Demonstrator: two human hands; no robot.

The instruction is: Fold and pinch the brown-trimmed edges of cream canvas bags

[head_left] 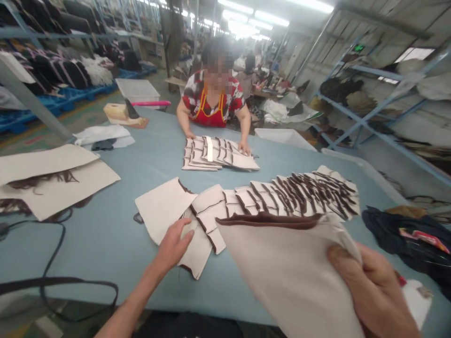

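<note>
My right hand (377,286) is closed, thumb on top, on a large cream fabric panel (289,263) with a dark brown strip along its far edge. This panel is lifted close to me and covers part of the table. My left hand (176,241) rests over cream panels (165,204) at the near left of the row, thumb and fingers apart. From there a long overlapping row of brown-edged cream panels (260,197) runs to the right, bunched more tightly at its far end.
Across the blue table (155,150), a co-worker (213,103) has both hands on another stack of panels (218,152). Larger cream sheets (77,183) lie at left near a black cable (58,253). Dark cloth (408,239) is at right. A blue shelf rack (366,117) stands beyond.
</note>
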